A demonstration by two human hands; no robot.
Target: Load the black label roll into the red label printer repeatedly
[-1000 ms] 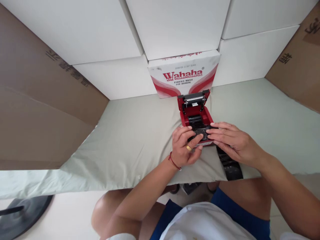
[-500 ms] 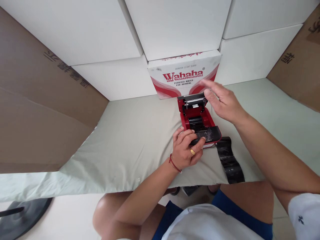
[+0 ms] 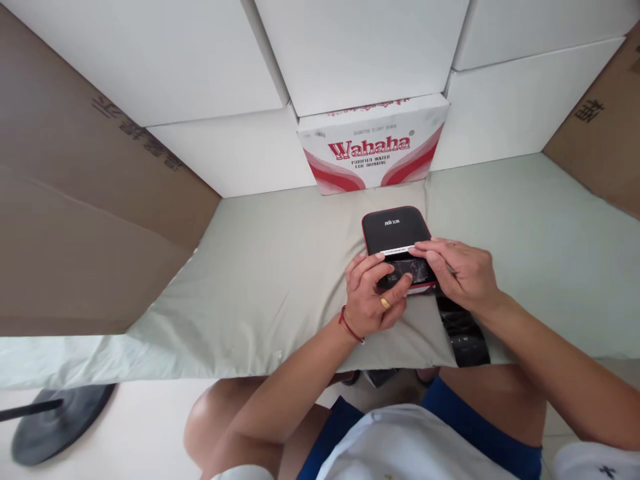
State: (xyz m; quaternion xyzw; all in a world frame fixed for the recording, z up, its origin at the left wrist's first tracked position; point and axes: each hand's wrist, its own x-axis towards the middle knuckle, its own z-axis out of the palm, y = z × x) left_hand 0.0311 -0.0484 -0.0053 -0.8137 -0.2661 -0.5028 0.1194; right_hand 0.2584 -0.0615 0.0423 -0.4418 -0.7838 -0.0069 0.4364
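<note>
A small red-and-black label printer (image 3: pixel 395 227) rests on the cloth with its black lid down. My left hand (image 3: pixel 373 293), with a ring and a red bracelet, grips its front left corner; the fingers curl over the glossy black front panel (image 3: pixel 406 270). The fingertips and thumb of my right hand (image 3: pixel 463 270) press together at the lid's front right edge, by a narrow white label (image 3: pixel 397 251). Close to the printer's right front corner, a wavy glossy black strip (image 3: pixel 465 337) lies on the cloth, partly hidden by my right hand.
Behind the printer stands a white-and-red Wahaha water carton (image 3: pixel 375 150), against stacked white boxes (image 3: pixel 370 53). Brown cardboard panels (image 3: pixel 100 220) flank the pale green cloth (image 3: pixel 260 280) on both sides. A round black base (image 3: pixel 60 427) sits on the floor at lower left.
The printer's lid, raised before with the red inside showing, is now down. My right hand has come down and toward me onto its front edge. My left hand has stayed in place.
</note>
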